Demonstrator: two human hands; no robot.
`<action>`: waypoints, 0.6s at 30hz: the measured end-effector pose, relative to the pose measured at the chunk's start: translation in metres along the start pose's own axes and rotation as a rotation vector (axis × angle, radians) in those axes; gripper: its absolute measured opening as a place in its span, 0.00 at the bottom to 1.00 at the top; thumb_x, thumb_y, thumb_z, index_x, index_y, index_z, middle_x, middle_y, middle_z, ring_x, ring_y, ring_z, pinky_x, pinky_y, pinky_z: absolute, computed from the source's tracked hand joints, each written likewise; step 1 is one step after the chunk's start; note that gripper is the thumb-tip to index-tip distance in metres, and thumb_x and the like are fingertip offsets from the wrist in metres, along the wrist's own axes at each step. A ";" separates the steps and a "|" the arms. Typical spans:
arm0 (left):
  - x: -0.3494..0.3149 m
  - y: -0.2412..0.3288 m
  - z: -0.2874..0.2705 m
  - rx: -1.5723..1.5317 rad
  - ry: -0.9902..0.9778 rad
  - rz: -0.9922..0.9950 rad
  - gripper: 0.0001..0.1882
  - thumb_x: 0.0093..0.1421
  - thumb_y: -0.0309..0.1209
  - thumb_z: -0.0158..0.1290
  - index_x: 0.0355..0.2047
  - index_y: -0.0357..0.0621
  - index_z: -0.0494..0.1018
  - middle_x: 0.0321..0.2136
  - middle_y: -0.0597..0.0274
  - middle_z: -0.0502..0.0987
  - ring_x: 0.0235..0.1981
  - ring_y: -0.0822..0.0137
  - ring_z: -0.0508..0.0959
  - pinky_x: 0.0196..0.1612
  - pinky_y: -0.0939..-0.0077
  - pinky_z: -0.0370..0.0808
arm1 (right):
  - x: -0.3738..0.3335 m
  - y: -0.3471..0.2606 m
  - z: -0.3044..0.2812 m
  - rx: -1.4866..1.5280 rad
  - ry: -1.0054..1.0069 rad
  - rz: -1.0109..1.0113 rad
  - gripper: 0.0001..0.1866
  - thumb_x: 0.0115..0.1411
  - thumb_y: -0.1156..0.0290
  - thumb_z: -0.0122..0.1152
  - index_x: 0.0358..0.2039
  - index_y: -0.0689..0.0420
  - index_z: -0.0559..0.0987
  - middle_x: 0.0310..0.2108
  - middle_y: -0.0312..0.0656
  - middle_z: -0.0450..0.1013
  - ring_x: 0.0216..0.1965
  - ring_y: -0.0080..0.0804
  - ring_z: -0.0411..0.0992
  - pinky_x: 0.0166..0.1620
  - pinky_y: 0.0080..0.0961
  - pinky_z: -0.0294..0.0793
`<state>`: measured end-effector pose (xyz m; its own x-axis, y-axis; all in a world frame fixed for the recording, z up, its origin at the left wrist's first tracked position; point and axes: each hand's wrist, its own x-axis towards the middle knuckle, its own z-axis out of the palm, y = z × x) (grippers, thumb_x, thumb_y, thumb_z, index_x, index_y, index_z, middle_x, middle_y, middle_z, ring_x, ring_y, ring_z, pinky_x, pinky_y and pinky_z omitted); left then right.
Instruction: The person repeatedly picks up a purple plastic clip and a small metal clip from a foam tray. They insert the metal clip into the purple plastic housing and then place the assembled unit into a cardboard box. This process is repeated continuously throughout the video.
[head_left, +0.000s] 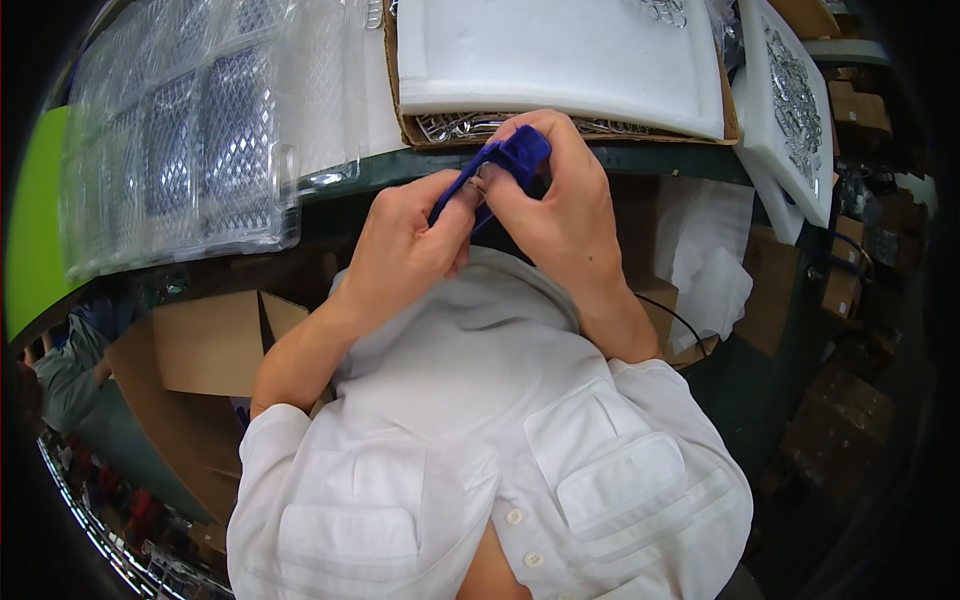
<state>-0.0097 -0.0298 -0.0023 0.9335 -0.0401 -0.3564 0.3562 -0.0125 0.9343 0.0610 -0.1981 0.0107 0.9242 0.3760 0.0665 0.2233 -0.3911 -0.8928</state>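
Plastic body (522, 153), deep blue and elongated, is held slantwise between your 2 hands, in front of you and near the bench edge (665, 161). Your left hand (410, 225) pinches its lower-left end between thumb and curled fingers; your right hand (562, 205) grips the upper-right end, index finger arched over the far side, thumb bent inward. Your 2 thumb tips come close together at a small metal fitting (481, 182), so largely covered that I cannot tell whether it is seated.

You look to be at the fitting step, working that metal bit into or against the blue plastic. The next move probably calls for steady thumb pressure, with your other fingers backing the plastic, then a check that the fitting sits straight.

Just beyond your hands, a shallow cardboard box (731, 112) holds metal wire pieces (448, 127) beneath a white foam sheet (560, 60). To your right, a tilted foam slab (757, 80) carries loose metal parts (793, 100); to your left lie clear plastic trays (215, 130).
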 end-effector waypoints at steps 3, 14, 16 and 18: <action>-0.001 0.001 -0.003 0.056 0.023 -0.016 0.12 0.73 0.32 0.52 0.44 0.36 0.80 0.19 0.65 0.76 0.19 0.77 0.74 0.22 0.78 0.70 | 0.002 0.007 0.006 0.095 0.002 0.022 0.13 0.58 0.80 0.69 0.42 0.62 0.77 0.36 0.41 0.79 0.34 0.26 0.77 0.40 0.25 0.78; -0.037 0.059 -0.032 0.461 -0.054 0.582 0.29 0.60 0.24 0.64 0.61 0.36 0.73 0.44 0.50 0.79 0.38 0.57 0.82 0.41 0.71 0.80 | -0.001 0.001 -0.038 0.586 -0.049 -0.338 0.20 0.49 0.93 0.68 0.42 0.62 0.79 0.52 0.53 0.75 0.54 0.39 0.76 0.55 0.31 0.76; -0.038 0.059 -0.030 0.576 0.060 0.714 0.32 0.54 0.23 0.69 0.60 0.37 0.74 0.45 0.48 0.80 0.40 0.53 0.83 0.40 0.67 0.83 | -0.001 0.001 -0.040 0.384 0.014 -0.484 0.22 0.46 0.92 0.68 0.43 0.60 0.80 0.54 0.57 0.75 0.54 0.45 0.77 0.55 0.34 0.77; -0.039 0.057 -0.031 0.625 0.116 0.778 0.35 0.50 0.23 0.72 0.59 0.37 0.74 0.46 0.47 0.80 0.41 0.51 0.84 0.39 0.64 0.83 | 0.001 0.001 -0.039 0.317 0.062 -0.539 0.23 0.46 0.92 0.68 0.43 0.59 0.81 0.54 0.58 0.76 0.54 0.46 0.77 0.54 0.34 0.77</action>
<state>-0.0247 0.0016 0.0645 0.9077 -0.1634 0.3864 -0.4092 -0.5480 0.7296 0.0740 -0.2315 0.0273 0.7253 0.3982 0.5616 0.5694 0.1116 -0.8145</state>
